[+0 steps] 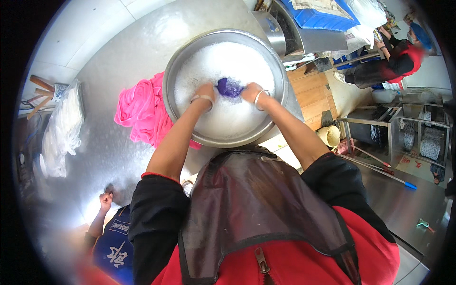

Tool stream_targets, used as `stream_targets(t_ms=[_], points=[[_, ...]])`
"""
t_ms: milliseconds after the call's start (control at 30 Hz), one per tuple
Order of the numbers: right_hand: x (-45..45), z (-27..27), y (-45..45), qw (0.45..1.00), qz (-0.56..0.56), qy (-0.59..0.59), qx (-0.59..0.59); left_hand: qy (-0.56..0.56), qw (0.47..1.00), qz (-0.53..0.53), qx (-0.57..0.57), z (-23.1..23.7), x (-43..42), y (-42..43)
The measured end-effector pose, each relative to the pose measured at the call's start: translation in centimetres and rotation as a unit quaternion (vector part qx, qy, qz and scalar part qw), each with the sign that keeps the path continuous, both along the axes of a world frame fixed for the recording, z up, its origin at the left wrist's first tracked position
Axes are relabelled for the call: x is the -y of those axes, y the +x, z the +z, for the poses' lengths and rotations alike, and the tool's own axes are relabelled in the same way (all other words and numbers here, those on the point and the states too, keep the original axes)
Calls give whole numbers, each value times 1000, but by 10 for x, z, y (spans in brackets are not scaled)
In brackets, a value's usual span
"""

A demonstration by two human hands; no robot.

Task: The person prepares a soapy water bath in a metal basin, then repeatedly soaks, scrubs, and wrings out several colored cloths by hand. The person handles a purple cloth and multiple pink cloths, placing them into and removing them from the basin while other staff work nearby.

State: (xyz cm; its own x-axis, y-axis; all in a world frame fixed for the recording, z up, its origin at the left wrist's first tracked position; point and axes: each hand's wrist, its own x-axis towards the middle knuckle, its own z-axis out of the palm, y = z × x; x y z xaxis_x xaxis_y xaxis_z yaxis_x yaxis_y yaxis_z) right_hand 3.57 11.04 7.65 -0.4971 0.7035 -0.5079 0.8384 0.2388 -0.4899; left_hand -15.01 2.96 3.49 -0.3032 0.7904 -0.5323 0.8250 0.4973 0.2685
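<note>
A large round metal basin (228,141) stands on a steel table and holds foamy, whitish water. A wet purple cloth (229,88) shows at the middle of the foam. At its left end is my left hand (205,94), fingers closed on the cloth and partly under suds. My right hand (253,93) grips the cloth's right end, its fingertips partly hidden. Each wrist bears a light-coloured band or bangle. Bright pink cloths (142,108) lie heaped against the basin's left side.
Clear plastic bags (62,128) lie on the steel table (103,96) at left. A blue crate (326,17) stands upper right. One co-worker (392,64) stands at far right; another's arm (98,221) shows lower left. A yellowish bucket (328,136) and metal racks are at right.
</note>
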Motion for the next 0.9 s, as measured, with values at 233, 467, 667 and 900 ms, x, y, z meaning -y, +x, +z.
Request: stream_targets(t_ms=[233,467,667,900], points=[[-22,56,-20,510,-357,-585,-520,466,849,80,237,103,-6,69],[-7,65,-35,639,-237,-532,-502,391,913,61,102,161,16,112],[7,24,-41,598,-302,-524,-525,390,906,136,97,127,1,83],[22,35,-16,707,-331,-434,-450,331,907,236,112,105,-24,33]])
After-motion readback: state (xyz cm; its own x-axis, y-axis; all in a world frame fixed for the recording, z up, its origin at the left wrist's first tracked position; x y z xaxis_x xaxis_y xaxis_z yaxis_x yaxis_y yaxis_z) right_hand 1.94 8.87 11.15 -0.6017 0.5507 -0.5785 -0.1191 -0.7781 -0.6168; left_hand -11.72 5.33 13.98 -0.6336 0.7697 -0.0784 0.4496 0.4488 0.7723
